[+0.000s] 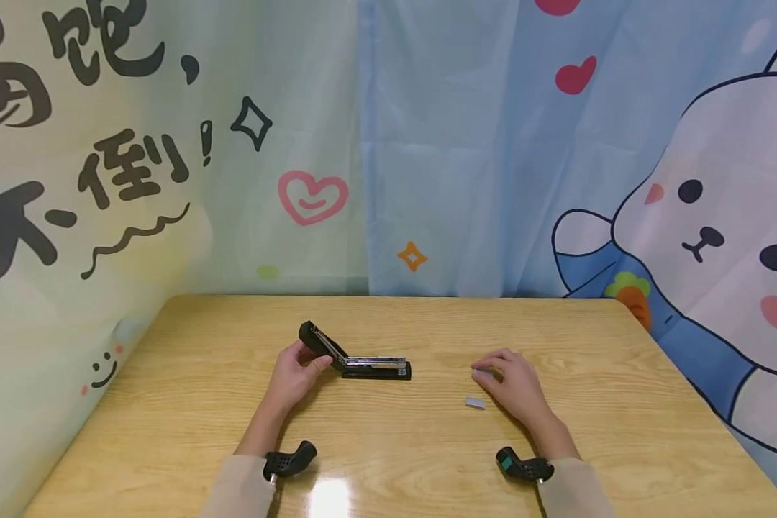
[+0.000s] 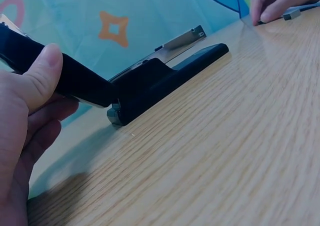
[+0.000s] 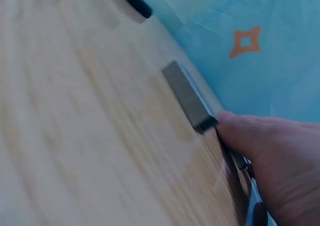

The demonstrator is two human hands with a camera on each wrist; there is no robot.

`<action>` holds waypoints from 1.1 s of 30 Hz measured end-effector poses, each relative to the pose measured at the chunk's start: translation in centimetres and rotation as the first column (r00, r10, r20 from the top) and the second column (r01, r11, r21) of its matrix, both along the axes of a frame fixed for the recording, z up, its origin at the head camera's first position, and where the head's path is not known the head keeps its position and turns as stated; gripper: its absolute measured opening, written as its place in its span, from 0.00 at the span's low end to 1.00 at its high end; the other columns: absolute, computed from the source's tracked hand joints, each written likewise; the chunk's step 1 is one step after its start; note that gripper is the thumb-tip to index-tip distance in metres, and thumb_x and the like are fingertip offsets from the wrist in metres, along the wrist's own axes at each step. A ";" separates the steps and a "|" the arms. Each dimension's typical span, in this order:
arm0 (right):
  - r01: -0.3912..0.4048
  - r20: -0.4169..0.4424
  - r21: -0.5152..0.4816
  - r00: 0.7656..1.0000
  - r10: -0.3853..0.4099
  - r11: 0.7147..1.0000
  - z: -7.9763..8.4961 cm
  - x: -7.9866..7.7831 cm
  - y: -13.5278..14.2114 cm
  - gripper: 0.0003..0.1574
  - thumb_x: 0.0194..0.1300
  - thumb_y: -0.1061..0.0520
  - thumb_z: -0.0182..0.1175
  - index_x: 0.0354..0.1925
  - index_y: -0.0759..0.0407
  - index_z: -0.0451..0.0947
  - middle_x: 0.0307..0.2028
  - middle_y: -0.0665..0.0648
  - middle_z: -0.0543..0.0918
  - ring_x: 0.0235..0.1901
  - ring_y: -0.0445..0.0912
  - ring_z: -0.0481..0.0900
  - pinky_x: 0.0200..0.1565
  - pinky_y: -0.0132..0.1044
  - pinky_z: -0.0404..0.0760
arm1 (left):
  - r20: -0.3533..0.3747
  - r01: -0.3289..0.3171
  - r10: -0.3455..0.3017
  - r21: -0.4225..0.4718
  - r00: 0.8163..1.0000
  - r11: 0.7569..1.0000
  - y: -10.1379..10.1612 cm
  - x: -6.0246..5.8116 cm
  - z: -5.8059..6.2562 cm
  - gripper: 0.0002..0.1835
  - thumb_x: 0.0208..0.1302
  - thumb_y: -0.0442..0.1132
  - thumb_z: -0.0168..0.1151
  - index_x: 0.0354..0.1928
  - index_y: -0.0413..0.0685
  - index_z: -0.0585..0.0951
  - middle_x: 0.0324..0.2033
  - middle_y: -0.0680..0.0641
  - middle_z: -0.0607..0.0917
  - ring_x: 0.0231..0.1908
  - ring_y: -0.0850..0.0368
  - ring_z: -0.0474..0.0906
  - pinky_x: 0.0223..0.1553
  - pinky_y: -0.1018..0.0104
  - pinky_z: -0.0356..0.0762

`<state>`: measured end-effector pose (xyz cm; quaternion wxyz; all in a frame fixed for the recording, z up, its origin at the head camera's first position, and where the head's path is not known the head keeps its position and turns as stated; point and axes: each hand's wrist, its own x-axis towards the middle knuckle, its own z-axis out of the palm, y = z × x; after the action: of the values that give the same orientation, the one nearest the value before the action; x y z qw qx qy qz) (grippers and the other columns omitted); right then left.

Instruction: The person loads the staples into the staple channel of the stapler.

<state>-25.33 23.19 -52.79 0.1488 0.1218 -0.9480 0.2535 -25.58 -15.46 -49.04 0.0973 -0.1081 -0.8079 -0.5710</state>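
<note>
A black stapler [image 1: 375, 368] lies on the table with its top arm swung far back and its metal magazine exposed. My left hand [image 1: 298, 372] grips that raised arm, the thumb [image 2: 45, 68] across its outer face. To the right, my right hand [image 1: 513, 381] is low at the tabletop, fingers bent and pinching a small grey strip of staples [image 1: 483, 373], mostly hidden by the fingers. Another strip of staples [image 1: 475, 403] lies on the wood just in front of that hand; in the right wrist view this strip [image 3: 187, 96] shows beside the thumb.
Both hands are over a wood-grain table [image 1: 388, 446]. A printed curtain [image 1: 440, 144] hangs behind the table's back edge. Each wrist wears a black camera mount, the left one [image 1: 290, 460] and the right one [image 1: 523, 466].
</note>
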 end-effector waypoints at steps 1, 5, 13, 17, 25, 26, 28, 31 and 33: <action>0.007 0.001 0.016 1.000 -0.007 1.000 0.2 -0.1 -0.2 0.10 0.59 0.50 0.66 0.40 0.50 0.85 0.40 0.53 0.81 0.43 0.53 0.76 0.48 0.55 0.70 | 0.003 0.003 -0.003 0.003 1.000 1.000 -0.1 -0.1 0.1 0.12 0.57 0.33 0.66 0.42 0.34 0.79 0.37 0.37 0.85 0.41 0.48 0.81 0.43 0.66 0.77; 0.025 0.035 0.068 0.999 -0.027 0.997 0.8 -0.5 -0.9 0.11 0.59 0.50 0.66 0.40 0.51 0.85 0.36 0.52 0.81 0.42 0.53 0.77 0.46 0.52 0.72 | 0.006 0.016 -0.016 0.004 1.000 1.000 -0.2 -0.2 0.2 0.12 0.57 0.33 0.66 0.42 0.34 0.79 0.37 0.37 0.85 0.39 0.53 0.80 0.42 0.69 0.77; -0.026 0.324 0.101 0.946 -0.009 0.995 3.7 -1.1 -0.6 0.20 0.61 0.54 0.64 0.52 0.57 0.79 0.48 0.61 0.78 0.50 0.58 0.76 0.51 0.54 0.74 | 0.000 0.033 -0.033 0.009 0.999 0.999 -0.2 -0.6 0.2 0.11 0.57 0.34 0.67 0.41 0.35 0.79 0.35 0.38 0.84 0.35 0.62 0.78 0.41 0.70 0.76; -0.001 0.409 0.093 0.912 -0.037 0.996 4.8 -1.4 -0.6 0.18 0.60 0.59 0.64 0.50 0.59 0.80 0.46 0.60 0.81 0.46 0.54 0.77 0.49 0.51 0.75 | 0.003 0.042 -0.042 0.017 0.999 0.999 -0.1 -0.7 0.3 0.11 0.57 0.33 0.66 0.41 0.35 0.79 0.34 0.38 0.84 0.34 0.60 0.78 0.40 0.70 0.76; 0.044 0.404 0.084 0.912 -0.074 0.996 5.0 -1.5 -1.2 0.06 0.62 0.59 0.63 0.40 0.56 0.82 0.33 0.52 0.81 0.34 0.45 0.74 0.41 0.44 0.75 | 0.009 0.055 -0.056 0.048 0.998 0.997 0.5 -0.4 -0.1 0.11 0.58 0.32 0.66 0.41 0.34 0.78 0.34 0.40 0.83 0.34 0.60 0.77 0.38 0.70 0.75; 0.041 0.394 0.083 0.916 -0.071 0.996 5.0 -1.5 -1.4 0.06 0.62 0.59 0.62 0.39 0.56 0.82 0.33 0.52 0.81 0.33 0.45 0.74 0.41 0.44 0.75 | 0.007 0.055 -0.055 0.055 0.998 0.997 0.4 -0.5 -0.1 0.11 0.58 0.32 0.66 0.41 0.34 0.78 0.34 0.40 0.83 0.34 0.60 0.77 0.38 0.70 0.75; 0.032 0.376 0.084 0.925 -0.061 0.996 4.9 -1.6 -1.8 0.06 0.63 0.59 0.62 0.39 0.56 0.82 0.33 0.52 0.81 0.33 0.45 0.74 0.39 0.43 0.75 | 0.005 0.054 -0.054 0.061 0.999 0.997 0.4 -0.4 -0.2 0.11 0.58 0.32 0.66 0.41 0.34 0.78 0.34 0.40 0.83 0.34 0.60 0.77 0.39 0.70 0.75; 0.013 0.361 0.075 0.932 -0.040 0.997 4.5 -1.6 -2.3 0.08 0.63 0.60 0.61 0.42 0.57 0.82 0.32 0.52 0.79 0.32 0.44 0.73 0.38 0.41 0.74 | 0.008 0.063 -0.063 0.056 0.998 0.996 0.1 -0.3 -0.1 0.12 0.58 0.32 0.66 0.42 0.34 0.78 0.35 0.40 0.83 0.35 0.59 0.77 0.39 0.70 0.75; 0.002 0.356 0.068 0.934 -0.026 0.998 4.1 -1.5 -2.5 0.10 0.64 0.60 0.60 0.44 0.58 0.81 0.32 0.52 0.78 0.32 0.44 0.73 0.37 0.40 0.73 | 0.010 0.070 -0.070 0.047 0.997 0.996 0.0 -0.2 -0.1 0.11 0.58 0.32 0.66 0.42 0.34 0.78 0.34 0.39 0.83 0.34 0.59 0.77 0.39 0.69 0.76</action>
<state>-26.83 20.65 -48.71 -0.0280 0.0718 -0.9681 0.2385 -25.78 -15.51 -49.15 0.0751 -0.1307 -0.7906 -0.5935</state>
